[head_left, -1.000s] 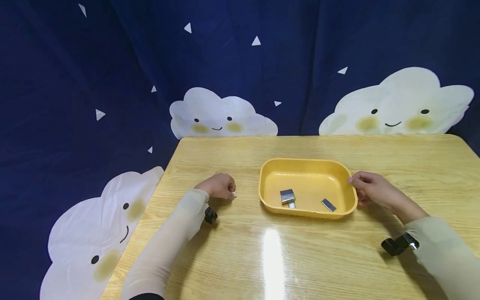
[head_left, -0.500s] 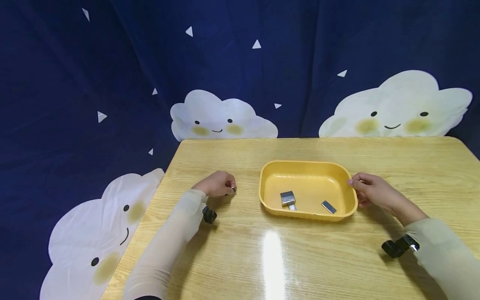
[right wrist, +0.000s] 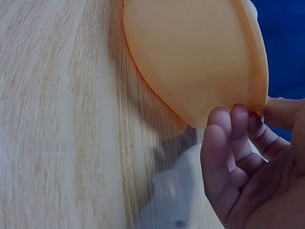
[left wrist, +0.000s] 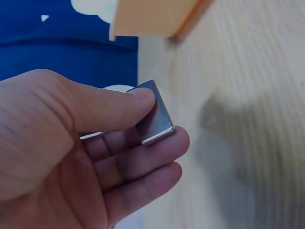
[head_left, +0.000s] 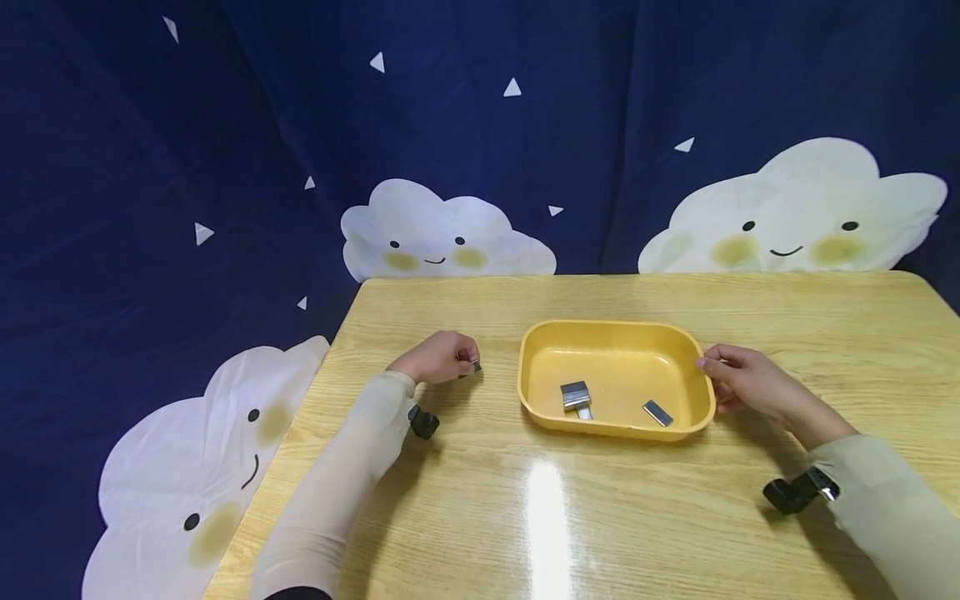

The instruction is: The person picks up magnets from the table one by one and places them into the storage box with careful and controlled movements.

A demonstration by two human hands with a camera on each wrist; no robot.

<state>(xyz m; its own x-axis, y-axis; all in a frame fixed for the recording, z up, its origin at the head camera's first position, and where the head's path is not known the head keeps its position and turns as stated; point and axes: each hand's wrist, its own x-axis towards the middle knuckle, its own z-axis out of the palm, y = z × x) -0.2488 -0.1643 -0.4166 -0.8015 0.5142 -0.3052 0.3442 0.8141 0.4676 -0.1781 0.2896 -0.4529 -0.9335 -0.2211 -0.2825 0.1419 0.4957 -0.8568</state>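
In the left wrist view, my left hand (left wrist: 62, 143) pinches a small flat metal piece (left wrist: 159, 117) between thumb and fingers. The piece is rectangular, smooth and shiny. In the head view this hand (head_left: 441, 358) is just above the table, left of a yellow plastic bin (head_left: 611, 333) and apart from it. My right hand (head_left: 750, 382) holds the bin's right end, with the thumb over the rim and the other fingers against the outer wall (right wrist: 195, 57). Inside the bin lie a dark silvery block (head_left: 575, 393) with a lighter strip by it, and a single metal bar (head_left: 657, 413).
The bin stands on a light wooden table (head_left: 465, 517) with a glare streak in front of it. Behind and to the left hangs a dark blue curtain (head_left: 450, 100) with smiling clouds. Small black cameras (head_left: 423, 423) sit on both wrists.
My left hand has moved a little farther from me and slightly right, with the metal piece turning between its fingers. The right hand and the bin stay put.
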